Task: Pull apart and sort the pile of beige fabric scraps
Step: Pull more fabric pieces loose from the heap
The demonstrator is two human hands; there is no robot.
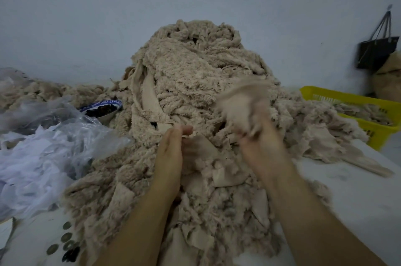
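A tall pile of beige fleecy fabric scraps (195, 74) fills the middle of the table and spills toward me. My left hand (171, 148) lies at the front of the pile, its thumb and fingers pinching a thin beige strip (186, 135). My right hand (258, 137) is blurred by motion and grips a fluffy beige scrap (240, 100) lifted just above the pile. More flat beige pieces (227, 176) lie between my forearms.
A yellow plastic basket (377, 126) with some scraps stands at the right. Clear plastic bags and white fabric (43, 150) lie at the left. A blue-rimmed bowl of dark things (102, 109) sits behind them. Coins (65, 237) lie near the front left. A dark bag (377, 50) hangs on the wall.
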